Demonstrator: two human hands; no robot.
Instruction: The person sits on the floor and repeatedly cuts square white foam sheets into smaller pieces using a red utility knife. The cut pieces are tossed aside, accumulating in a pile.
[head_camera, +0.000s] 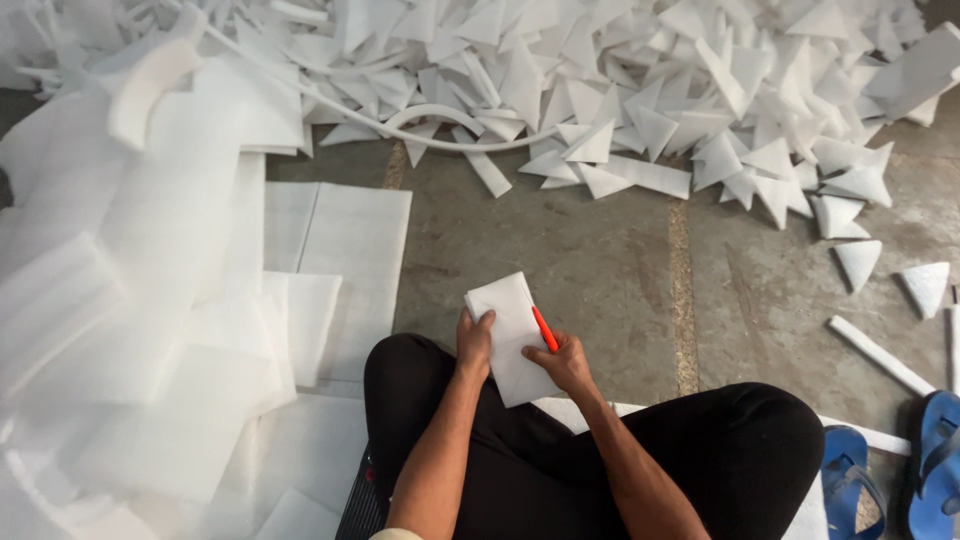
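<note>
— hands first: what are they doing?

— left hand (474, 341) is gripping the near left edge of a white foam sheet (512, 338), fingers curled over it. right hand (563, 362) is closing on an orange cutter (544, 328), pinching it between thumb and fingers and laying it along the sheet's right edge.

— where is the sheet sitting?

— it is resting over the person's lap, just above the black trousers (560, 470), tilting away toward the floor (600, 260). it is a plain rectangle.

— which step is this, as you are reading it?

— i am judging it as the start of a cut: the cutter is lying against the sheet, and the sheet is looking whole. the next move is calling for a firm hold from the left hand and a straight, steady draw of the blade, keeping the fingers off its line.

— anything packaged or labelled around?

— nothing is showing: no boxes, no labels, no signs. going outward, uncut foam sheets (150, 330) are piling up on the left, white and flat. a heap of white foam triangles (640, 90) is spreading across the far floor, with strips among them, and a curved strip (440, 118) is lying at its near edge. blue sandals (900, 470) are sitting at the right, beside a long foam strip (880, 355).
</note>
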